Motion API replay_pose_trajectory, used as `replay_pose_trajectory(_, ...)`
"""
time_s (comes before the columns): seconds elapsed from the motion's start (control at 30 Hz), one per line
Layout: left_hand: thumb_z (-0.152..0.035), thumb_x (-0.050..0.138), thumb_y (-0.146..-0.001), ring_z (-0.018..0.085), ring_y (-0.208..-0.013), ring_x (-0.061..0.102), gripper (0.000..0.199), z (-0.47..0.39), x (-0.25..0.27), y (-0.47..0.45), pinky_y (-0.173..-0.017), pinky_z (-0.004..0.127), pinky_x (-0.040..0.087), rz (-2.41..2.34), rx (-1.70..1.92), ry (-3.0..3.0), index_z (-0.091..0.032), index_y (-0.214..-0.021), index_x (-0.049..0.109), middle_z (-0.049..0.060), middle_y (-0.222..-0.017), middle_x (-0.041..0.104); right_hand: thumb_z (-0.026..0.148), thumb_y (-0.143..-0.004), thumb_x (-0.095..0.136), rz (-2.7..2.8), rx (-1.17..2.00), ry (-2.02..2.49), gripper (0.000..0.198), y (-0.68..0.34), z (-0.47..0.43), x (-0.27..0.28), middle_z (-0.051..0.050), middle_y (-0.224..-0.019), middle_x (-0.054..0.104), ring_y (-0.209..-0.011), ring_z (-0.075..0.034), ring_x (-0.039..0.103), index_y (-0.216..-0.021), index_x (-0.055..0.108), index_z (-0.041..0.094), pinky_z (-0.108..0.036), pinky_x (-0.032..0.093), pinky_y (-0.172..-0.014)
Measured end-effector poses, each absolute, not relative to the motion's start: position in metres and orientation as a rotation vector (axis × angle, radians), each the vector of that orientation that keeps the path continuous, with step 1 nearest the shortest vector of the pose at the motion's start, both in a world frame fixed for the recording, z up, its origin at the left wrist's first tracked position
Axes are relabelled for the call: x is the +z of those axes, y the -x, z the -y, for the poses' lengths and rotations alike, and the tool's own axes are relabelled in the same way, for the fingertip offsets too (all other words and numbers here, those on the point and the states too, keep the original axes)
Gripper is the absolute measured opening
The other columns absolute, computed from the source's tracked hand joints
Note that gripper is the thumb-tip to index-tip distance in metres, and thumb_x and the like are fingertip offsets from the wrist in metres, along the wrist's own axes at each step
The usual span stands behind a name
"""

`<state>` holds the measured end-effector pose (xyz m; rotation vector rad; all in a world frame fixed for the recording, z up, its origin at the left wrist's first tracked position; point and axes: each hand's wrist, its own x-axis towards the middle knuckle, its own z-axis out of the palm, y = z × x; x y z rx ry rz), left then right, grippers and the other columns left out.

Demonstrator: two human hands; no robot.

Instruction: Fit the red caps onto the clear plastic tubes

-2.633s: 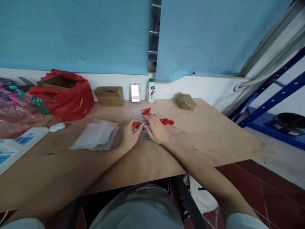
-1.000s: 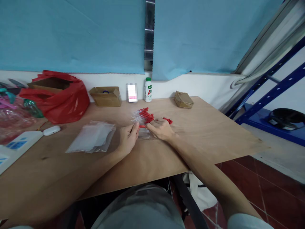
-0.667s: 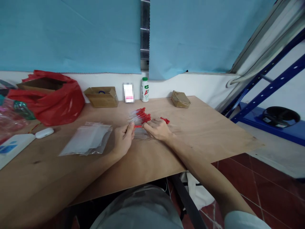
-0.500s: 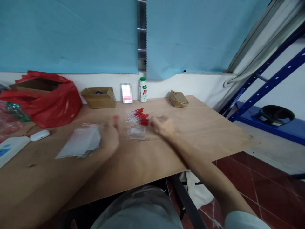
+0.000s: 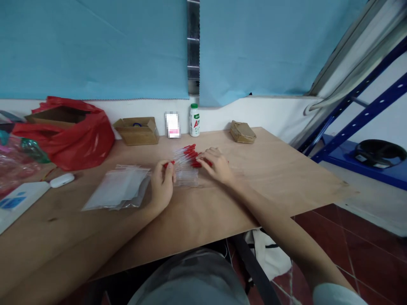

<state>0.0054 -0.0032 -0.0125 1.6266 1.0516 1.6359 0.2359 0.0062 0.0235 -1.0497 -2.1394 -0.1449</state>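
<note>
Red-tipped clear sticks lie bunched in a loose pile on the wooden worktop, head view, about midway between far and near edges; red ends mostly point toward the right edge, lower ones lined up side by side. Left hand just beside the pile on its left, thumb and forefinger pinching a small red piece; whether a clear shaft is attached is too blurred to tell. Right hand at the pile's right side, fingers curved, thumb and fingertips by the red ends; cannot tell if they grip one or only touch. Stack of clear plastic bags flat, left of left hand, overlapping each other. Toward the worktop's left edge: white power strip, small white case just beside it, red bag near the far left corner. Along the far edge, left to right: cardboard box with raised flaps, pixelated upright panel, white bottle with green cap standing upright. Brown package near the far right corner.
</note>
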Motion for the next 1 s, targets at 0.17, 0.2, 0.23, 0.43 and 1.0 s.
replay_pose_trajectory(0.17,-0.047,0.058,-0.102,0.011,-0.062,0.058,0.024,-0.011,-0.031,-0.001,-0.059,0.023,0.048,-1.134,1.605,-1.596,-0.024,-0.111,0.061,-0.003,-0.078,0.062,0.027,-0.104,0.056,2.02,0.289,1.013,0.014,-0.212,-0.018,0.007,-0.005,-0.103,0.077,-0.093,-0.02,0.07,-0.113,0.066,0.022,-0.034,0.05,-0.09)
replay_pose_trajectory(0.2,-0.047,0.059,-0.102,0.011,-0.063,0.059,0.025,-0.012,-0.032,-0.001,-0.059,0.023,0.048,-1.14,1.609,-1.601,-0.024,-0.11,0.063,-0.002,-0.078,0.063,0.026,-0.103,0.058,2.005,0.351,1.022,0.014,-0.21,-0.021,0.002,-0.004,-0.103,0.078,-0.093,-0.019,0.071,-0.116,0.065,0.022,-0.033,0.051,-0.089)
replay_pose_trajectory(0.23,-0.047,0.059,-0.102,0.012,-0.063,0.059,0.025,-0.013,-0.032,0.0,-0.06,0.023,0.048,-1.149,1.609,-1.612,-0.023,-0.11,0.064,-0.002,-0.077,0.063,0.025,-0.102,0.06,2.002,0.388,1.032,0.015,-0.208,-0.023,-0.003,-0.003,-0.102,0.079,-0.092,-0.019,0.072,-0.116,0.065,0.022,-0.032,0.051,-0.089)
replay_pose_trajectory(0.43,-0.046,0.059,-0.103,0.014,-0.071,0.062,0.027,-0.014,-0.029,0.005,-0.066,0.025,0.048,-1.262,1.6,-1.75,-0.022,-0.107,0.071,0.0,-0.082,0.068,0.028,-0.098,0.071,2.107,0.212,1.147,0.007,-0.207,-0.027,-0.022,-0.003,-0.096,0.078,-0.095,-0.02,0.065,-0.098,0.075,0.022,-0.033,0.047,-0.091)
replay_pose_trajectory(1.0,-0.051,0.061,-0.1,0.02,-0.084,0.073,0.029,-0.014,-0.031,-0.001,-0.076,0.031,0.055,-1.161,1.36,-1.885,-0.023,-0.1,0.071,0.003,-0.091,0.078,0.037,-0.103,0.063,2.002,0.354,0.843,0.03,-0.2,-0.007,-0.007,-0.006,-0.114,0.074,-0.104,-0.022,0.065,-0.131,0.067,0.025,-0.036,0.051,-0.096)
